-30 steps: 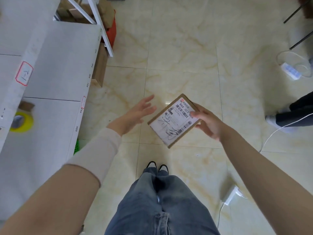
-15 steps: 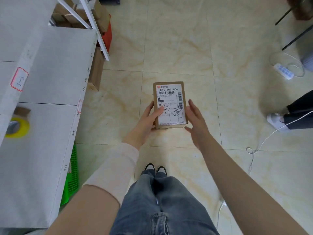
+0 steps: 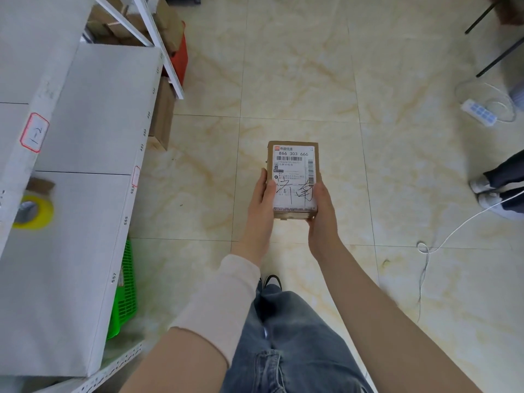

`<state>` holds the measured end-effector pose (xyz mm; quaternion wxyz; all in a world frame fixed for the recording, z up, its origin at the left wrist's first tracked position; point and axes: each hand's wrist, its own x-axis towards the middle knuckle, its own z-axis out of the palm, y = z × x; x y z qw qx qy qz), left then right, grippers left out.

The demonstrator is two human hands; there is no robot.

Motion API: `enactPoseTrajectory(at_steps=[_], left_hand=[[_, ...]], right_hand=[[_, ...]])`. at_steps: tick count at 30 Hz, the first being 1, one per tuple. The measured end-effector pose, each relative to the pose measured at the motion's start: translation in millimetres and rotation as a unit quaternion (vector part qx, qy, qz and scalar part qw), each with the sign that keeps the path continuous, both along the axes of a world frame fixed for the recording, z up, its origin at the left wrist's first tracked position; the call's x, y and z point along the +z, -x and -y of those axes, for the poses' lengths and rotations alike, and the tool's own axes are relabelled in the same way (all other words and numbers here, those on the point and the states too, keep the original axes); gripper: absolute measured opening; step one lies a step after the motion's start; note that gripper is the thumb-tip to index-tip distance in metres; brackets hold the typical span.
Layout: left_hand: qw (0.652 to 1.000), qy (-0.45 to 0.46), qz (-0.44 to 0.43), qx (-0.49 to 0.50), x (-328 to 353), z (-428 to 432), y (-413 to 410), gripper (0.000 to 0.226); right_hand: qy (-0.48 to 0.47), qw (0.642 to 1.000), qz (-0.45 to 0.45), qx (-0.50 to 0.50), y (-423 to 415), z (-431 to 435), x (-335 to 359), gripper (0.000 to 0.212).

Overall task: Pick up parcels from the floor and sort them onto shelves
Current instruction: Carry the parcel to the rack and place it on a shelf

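- I see a small brown cardboard parcel (image 3: 293,177) with a white printed label. It is held above the cream marble-pattern tiled floor (image 3: 283,80), label up, its long side pointing away from me.
- My left grip (image 3: 262,202) holds the parcel's left edge, thumb lying on the label, fingers hidden beneath.
- My right grip (image 3: 321,211) clasps the right edge and near right corner, thumb on top.
- The white metal shelf unit (image 3: 93,109) stands to my left, well apart from the parcel.
- A yellow tape roll (image 3: 34,212) lies near the shelf's left edge.
- A green plastic basket (image 3: 124,293) sits under the shelf's front edge.
- A white power strip (image 3: 479,112) lies on the floor at far right.
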<state>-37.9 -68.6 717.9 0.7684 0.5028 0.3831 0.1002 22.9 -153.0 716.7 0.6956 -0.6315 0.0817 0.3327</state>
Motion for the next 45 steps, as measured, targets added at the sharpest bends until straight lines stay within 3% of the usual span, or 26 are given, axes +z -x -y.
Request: enactPoseTrajectory(at_steps=[9,17,29,36,45], left_hand=[[1.000,0.000,0.002,-0.004,-4,0,-3,0.050],[1.000,-0.015,0.006,-0.006,-10,-3,-8,0.054],[0.999,-0.010,0.016,-0.049,-21,1,-51,0.056],[0.996,-0.012,0.024,-0.084,-31,24,-140,0.081],[0.994,-0.008,0.031,-0.105,-25,80,-345,0.059]], right_hand=[[0.006,1.000,-0.009,0.001,3,-5,-8,0.069],[0.002,1.000,-0.007,-0.002,-4,-6,-12,0.055],[0.022,0.999,0.013,-0.026,-40,0,-17,0.059],[0.046,0.998,0.011,-0.052,-123,27,-20,0.080],[0.059,0.998,0.010,-0.014,-333,85,-23,0.087]])
